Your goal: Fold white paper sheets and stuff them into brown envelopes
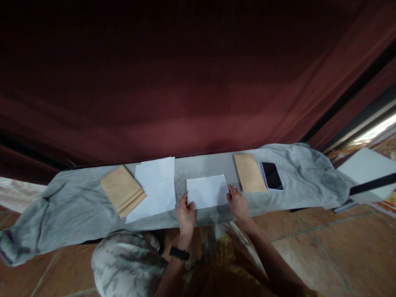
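Note:
A white sheet of paper [206, 190], about half the size of the sheets in the stack beside it, lies between my hands over the grey cloth. My left hand [186, 214] has its lower left corner between thumb and fingers. At the right edge my right hand [237, 203] grips the same paper, with its fingertips partly hidden. To the left is a stack of larger white sheets [157, 189], overlapped by several brown envelopes [120, 187]. One more brown envelope [250, 172] lies flat just beyond my right hand.
A phone [272, 176] with a pale purple edge lies right of the single envelope. Grey cloth [204, 165] covers the narrow bench, up against a dark red fabric wall [198, 103]. My knee [123, 264] is below its front edge, above the tiled floor [337, 243].

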`<state>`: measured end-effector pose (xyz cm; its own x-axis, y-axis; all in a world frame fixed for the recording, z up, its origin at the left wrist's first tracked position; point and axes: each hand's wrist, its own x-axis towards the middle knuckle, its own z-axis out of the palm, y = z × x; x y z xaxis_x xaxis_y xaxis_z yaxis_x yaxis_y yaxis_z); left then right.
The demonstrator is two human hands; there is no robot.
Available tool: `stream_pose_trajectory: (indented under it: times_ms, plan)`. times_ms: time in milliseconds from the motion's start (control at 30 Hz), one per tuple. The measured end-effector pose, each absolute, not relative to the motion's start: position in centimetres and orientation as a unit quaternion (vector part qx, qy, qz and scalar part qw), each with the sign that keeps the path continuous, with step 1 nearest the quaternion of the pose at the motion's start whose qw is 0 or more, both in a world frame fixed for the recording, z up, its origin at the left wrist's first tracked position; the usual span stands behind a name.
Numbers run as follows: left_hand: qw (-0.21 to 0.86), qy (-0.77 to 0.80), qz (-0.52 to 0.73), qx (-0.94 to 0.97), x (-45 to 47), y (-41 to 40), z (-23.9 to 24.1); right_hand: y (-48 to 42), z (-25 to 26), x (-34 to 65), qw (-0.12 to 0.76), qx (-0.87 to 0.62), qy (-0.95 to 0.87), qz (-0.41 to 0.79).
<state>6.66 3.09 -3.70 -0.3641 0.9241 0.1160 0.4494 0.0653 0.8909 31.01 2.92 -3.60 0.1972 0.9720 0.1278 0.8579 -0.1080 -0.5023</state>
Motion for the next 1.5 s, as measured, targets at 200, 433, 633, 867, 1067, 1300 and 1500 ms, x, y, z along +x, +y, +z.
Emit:
stream_pose_trajectory:
  times_ms: [200,433,633,867,1067,1300,1500]
  plan:
    - [0.03,0.681,0.298,0.668,9.5,1.4,-3.6,3.1,-3.7,27.0,0.309,-0.643,-0.695,0.088]
    - [-0.014,0.604,0.18,0.777,11.5,1.5,-5.6,2.4,-5.3,23.2,0.253,-0.568,-0.779,0.081]
    - [-0.03,0.645,0.201,0.736,9.8,1.7,-5.4,2.3,-6.1,26.2,0.225,-0.615,-0.755,0.017]
    - [-0.033,0.681,0.209,0.701,8.4,1.2,-4.8,2.5,-7.1,28.5,0.229,-0.673,-0.703,-0.011]
    - [0.007,0.625,0.18,0.759,10.4,4.3,-3.7,5.2,-5.5,26.1,0.23,-0.646,-0.726,0.054]
    - [0.037,0.587,0.097,0.803,11.5,8.8,-4.1,9.0,-5.1,24.1,0.192,-0.597,-0.778,0.052]
    - [-0.002,0.625,0.139,0.768,10.4,8.7,-5.0,9.2,-6.5,25.2,0.209,-0.616,-0.759,0.0]
